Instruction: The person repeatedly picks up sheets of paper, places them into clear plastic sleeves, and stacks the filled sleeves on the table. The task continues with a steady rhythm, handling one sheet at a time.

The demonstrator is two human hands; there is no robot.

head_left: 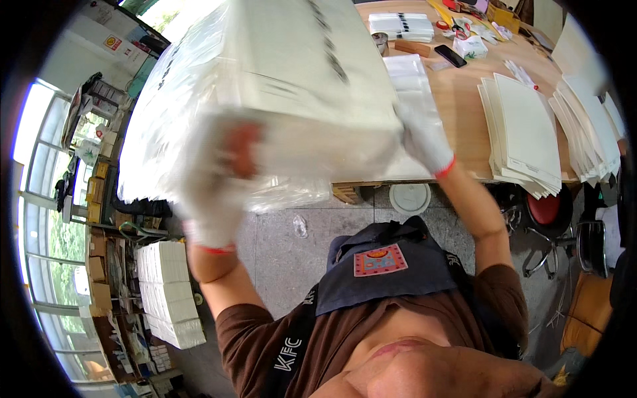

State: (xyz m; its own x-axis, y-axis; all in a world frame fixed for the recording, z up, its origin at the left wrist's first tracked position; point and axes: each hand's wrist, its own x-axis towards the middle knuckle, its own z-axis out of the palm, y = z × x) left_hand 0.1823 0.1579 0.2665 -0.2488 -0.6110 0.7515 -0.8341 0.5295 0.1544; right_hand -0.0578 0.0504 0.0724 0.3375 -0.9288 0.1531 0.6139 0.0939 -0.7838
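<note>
A large white block-shaped bundle, perhaps stacked paper goods, is tilted up in front of me, with a row of dark marks on its faces. At its near left corner is my left hand, in a white glove and smeared by motion; a reddish-brown patch shows at its fingers. My right hand, also in a white glove, grips the near right corner, its fingertips partly hidden by the bundle. Behind and left of the bundle, clear plastic wrapping covers a pale pile.
On the wooden table lie white sheets, a phone, scissors, a brown block and a white stack. Wrapped white stacks stand on the floor at left. A stool and a round white lid are near the table.
</note>
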